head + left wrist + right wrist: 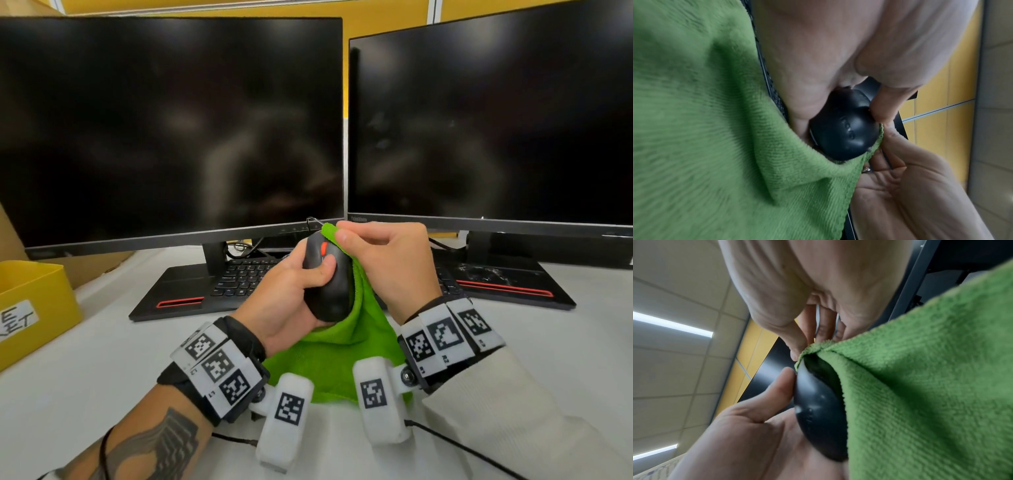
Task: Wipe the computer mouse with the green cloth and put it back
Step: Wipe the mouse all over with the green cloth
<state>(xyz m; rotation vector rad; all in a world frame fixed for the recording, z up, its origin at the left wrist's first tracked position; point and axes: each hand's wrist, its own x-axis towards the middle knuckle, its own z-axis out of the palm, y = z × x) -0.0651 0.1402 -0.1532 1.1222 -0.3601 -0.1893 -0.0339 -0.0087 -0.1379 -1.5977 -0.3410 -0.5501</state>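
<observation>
A black computer mouse (329, 284) with an orange scroll wheel is lifted above the desk, nose up. My left hand (291, 291) grips it from the left, thumb across its top. My right hand (380, 260) pinches the green cloth (346, 356) against the mouse's right side near the front. The cloth hangs down under both hands. In the left wrist view the mouse (844, 129) sits between my left fingers and the cloth (705, 129). The right wrist view has the mouse (818, 412) half wrapped by the cloth (931, 386).
Two dark monitors (171, 130) (493, 120) stand behind on flat bases (164, 294). A black keyboard (243, 277) lies behind my hands. A yellow box (30, 308) sits at the left. The white desk (113, 359) spreads around.
</observation>
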